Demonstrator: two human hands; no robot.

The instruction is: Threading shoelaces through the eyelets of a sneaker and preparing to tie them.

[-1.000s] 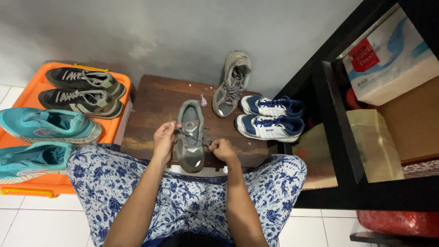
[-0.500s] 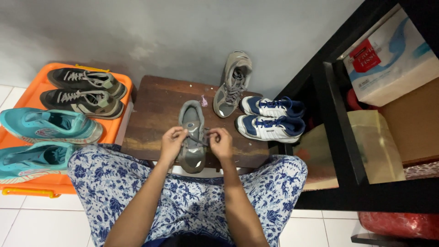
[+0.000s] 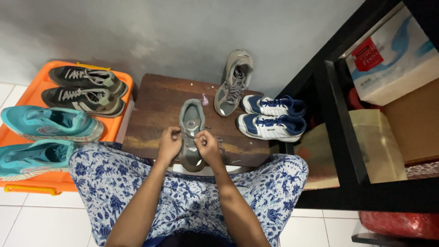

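Note:
A grey sneaker (image 3: 191, 122) lies on a small dark wooden stool (image 3: 155, 110), toe toward me. My left hand (image 3: 169, 144) and my right hand (image 3: 208, 145) sit close together over its lace area, fingers pinched on the laces. Its grey partner (image 3: 234, 82) leans against the wall at the stool's back right. My knees in blue floral cloth frame the stool's near edge.
An orange bin lid (image 3: 32, 93) at left carries a dark pair of sneakers (image 3: 84, 89) and a teal pair (image 3: 45, 126). A white and navy pair (image 3: 270, 114) sits at the stool's right end. A black shelf (image 3: 347, 119) with boxes stands at right.
Both hands have drawn inward from the sides of the grey sneaker and now meet over its laces. The shoe has stayed in place.

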